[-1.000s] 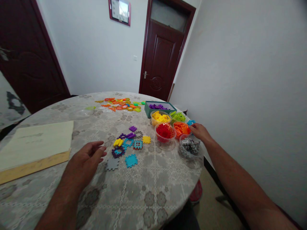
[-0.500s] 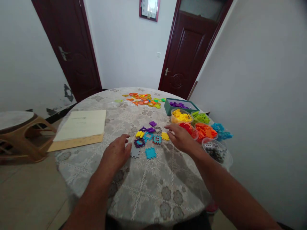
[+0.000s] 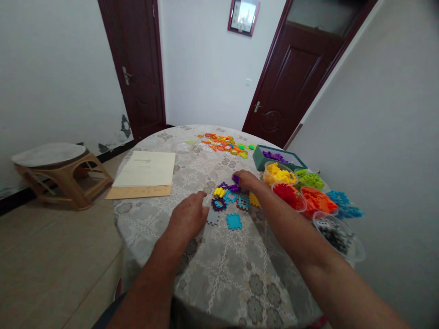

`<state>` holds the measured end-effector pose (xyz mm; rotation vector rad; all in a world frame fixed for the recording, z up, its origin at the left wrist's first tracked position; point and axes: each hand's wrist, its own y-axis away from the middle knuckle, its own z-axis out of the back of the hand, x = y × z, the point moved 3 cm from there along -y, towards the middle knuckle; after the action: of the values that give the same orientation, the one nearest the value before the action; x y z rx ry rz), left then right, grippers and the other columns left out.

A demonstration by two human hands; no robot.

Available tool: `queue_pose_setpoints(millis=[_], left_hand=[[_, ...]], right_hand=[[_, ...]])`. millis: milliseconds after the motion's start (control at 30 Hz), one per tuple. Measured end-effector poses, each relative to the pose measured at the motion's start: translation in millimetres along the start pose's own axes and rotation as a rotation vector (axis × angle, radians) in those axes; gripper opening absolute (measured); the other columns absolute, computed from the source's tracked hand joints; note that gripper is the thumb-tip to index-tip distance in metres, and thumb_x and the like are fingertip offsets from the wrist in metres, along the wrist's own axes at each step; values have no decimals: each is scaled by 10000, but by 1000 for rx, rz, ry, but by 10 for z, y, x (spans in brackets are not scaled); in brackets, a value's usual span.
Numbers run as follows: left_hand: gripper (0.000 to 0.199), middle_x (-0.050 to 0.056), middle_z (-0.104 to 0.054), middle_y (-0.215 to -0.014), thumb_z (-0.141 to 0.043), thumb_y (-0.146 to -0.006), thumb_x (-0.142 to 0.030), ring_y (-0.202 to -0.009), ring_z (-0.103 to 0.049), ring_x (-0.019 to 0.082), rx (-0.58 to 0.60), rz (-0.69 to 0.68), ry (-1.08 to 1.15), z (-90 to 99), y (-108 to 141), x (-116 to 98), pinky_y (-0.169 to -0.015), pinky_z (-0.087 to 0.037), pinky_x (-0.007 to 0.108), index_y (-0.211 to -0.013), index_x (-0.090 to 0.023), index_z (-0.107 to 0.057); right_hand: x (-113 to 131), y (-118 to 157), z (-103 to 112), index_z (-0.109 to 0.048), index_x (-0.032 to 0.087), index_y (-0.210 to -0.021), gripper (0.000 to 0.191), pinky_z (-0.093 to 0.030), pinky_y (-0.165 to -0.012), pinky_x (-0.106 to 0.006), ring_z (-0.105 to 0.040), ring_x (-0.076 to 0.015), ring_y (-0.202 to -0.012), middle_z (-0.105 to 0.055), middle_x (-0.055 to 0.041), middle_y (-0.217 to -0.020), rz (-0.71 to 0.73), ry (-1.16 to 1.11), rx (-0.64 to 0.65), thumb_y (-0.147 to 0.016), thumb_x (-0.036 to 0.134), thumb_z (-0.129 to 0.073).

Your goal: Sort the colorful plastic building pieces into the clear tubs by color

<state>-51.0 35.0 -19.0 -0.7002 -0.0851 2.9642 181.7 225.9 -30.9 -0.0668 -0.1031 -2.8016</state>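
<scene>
With the right hand (image 3: 246, 180), reaches over the cluster of toy pieces, fingers bent down and drawn close together at a small purple block (image 3: 235, 179). Appears to touch that block, just beyond another purple block (image 3: 234, 188) on the patterned tablecloth (image 3: 219, 269); cannot tell from this view whether pinching it or only resting on it. With the left hand (image 3: 188, 212), hovers beside the cluster, thumb apart from loosely spread fingers, gripping nothing visible, nearest to a flat gray notched tile (image 3: 212, 218). Note yellow pieces (image 3: 219, 192) to the left of the purple blocks, blue openwork tiles (image 3: 243, 202) nearer the body, and a solid blue notched tile (image 3: 234, 221) nearer still. Judging by looks, should handle as light, stiff plastic: hardly fragile, perhaps a little slick and easily nudged on the cloth. For the purple block, calls for a fingertip pinch across opposite long sides; for the flat tiles, a hold at the notched edges, probably tricky to get under. Likely needs only gentle pressure, with care not to drag neighboring pieces along.
</scene>
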Motion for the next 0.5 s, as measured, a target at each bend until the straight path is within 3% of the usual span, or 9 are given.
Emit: queue_pose_setpoints(millis=[133, 267, 367, 500], left_hand=[[439, 158, -692, -1343, -579, -975, -279, -1244, -649, 302, 64, 4, -100, -17, 54, -86, -1006, -486, 381, -1409, -218, -582], [419, 163, -703, -1289, -599, -958, -275, -1202, -651, 329, 94, -15, -158, -21, 85, -152, -959, -498, 404, -1371, -206, -611], [414, 172, -703, -1273, -605, -948, -268, -1194, -645, 349, 99, -33, -181, -33, 84, -163, -948, -503, 429, -1355, -196, -627], [417, 168, -705, -1262, -614, -939, -277, -1205, -630, 365, 104, -49, -204, -58, 77, -167, -941, -507, 445, -1350, -208, -634]], right_hand=[[-32, 44, 37, -736, 174, -1283, 419, -494, -859, -255, -703, -236, -1072, -708, -155, -1274, -60, 8, -43, -865, 199, -720], [-1, 196, 168, -751, 131, -1187, 293, -481, -900, -282, -677, -247, -1113, -723, -171, -1220, -87, 6, -111, -961, 220, -587], [92, 344, 260, -740, 134, -1205, 321, -468, -928, -290, -654, -249, -1163, -723, -163, -1263, -45, -15, -137, -1007, 245, -513], [269, 501, 265, -758, 178, -1157, 265, -462, -876, -255, -679, -222, -1098, -760, -102, -1229, 56, -53, -75, -949, 258, -613]])
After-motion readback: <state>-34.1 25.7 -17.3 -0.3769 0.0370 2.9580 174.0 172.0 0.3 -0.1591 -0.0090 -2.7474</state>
